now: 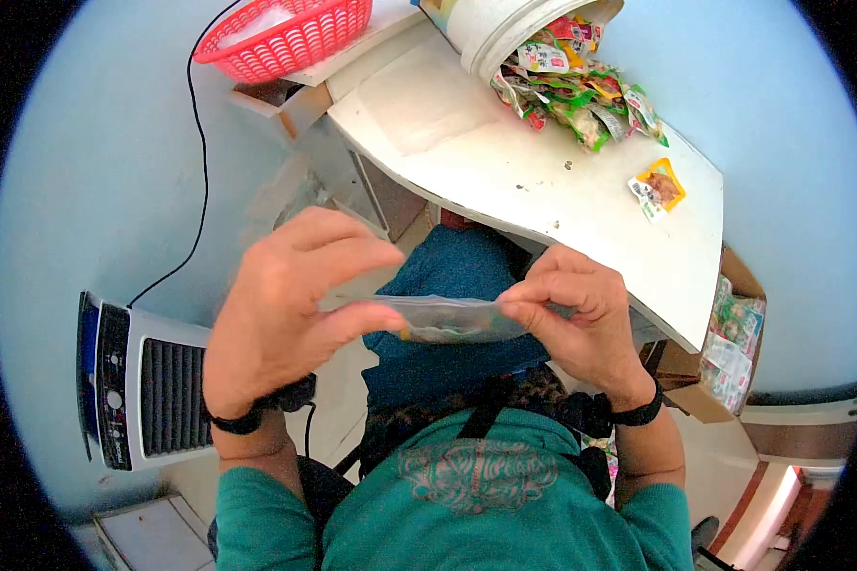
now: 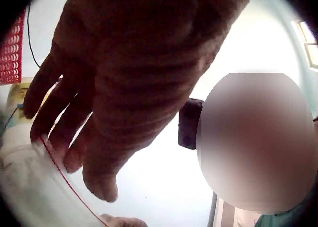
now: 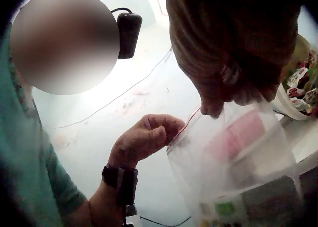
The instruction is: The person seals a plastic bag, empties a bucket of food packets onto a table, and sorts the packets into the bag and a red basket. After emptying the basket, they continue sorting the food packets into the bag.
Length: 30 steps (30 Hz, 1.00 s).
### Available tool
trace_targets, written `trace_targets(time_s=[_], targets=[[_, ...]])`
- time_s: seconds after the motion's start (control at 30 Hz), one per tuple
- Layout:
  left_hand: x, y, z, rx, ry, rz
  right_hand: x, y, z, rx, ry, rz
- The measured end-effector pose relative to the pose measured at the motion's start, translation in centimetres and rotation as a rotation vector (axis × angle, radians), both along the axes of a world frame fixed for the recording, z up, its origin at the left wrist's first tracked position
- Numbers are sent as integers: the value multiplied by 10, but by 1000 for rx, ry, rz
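A clear zip bag with a red zip line hangs in front of the person's lap. My right hand pinches its right end between thumb and fingers; in the right wrist view, the bag drops below that hand. Green and yellow patches show low in the bag. At the bag's left end is my left hand, its thumb and index finger spread apart, thumb tip right at the bag's edge. The left wrist view shows that hand's fingers loosely extended beside the red zip line.
On the white table, a tipped white bucket spills several colourful snack packets. One yellow-and-white packet lies apart. A red basket stands at upper left, an air cooler at left, and an open carton of packets at right.
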<state>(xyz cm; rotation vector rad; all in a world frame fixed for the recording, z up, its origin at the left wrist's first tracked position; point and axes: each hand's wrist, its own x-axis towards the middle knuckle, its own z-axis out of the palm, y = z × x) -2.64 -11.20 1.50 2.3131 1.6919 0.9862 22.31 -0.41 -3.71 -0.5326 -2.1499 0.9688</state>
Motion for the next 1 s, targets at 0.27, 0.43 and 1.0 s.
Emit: trace_targets(time_s=[0.27,0.43,1.0], targets=[[35,12,-12,14,67,-65,-2,-5,5,-89,10,8],[36,8,-17,39,12,21,17,5,-4,-119,30,12],[38,5,-16,-65,-19,-24,2,-4,-79,-692,-36,370]])
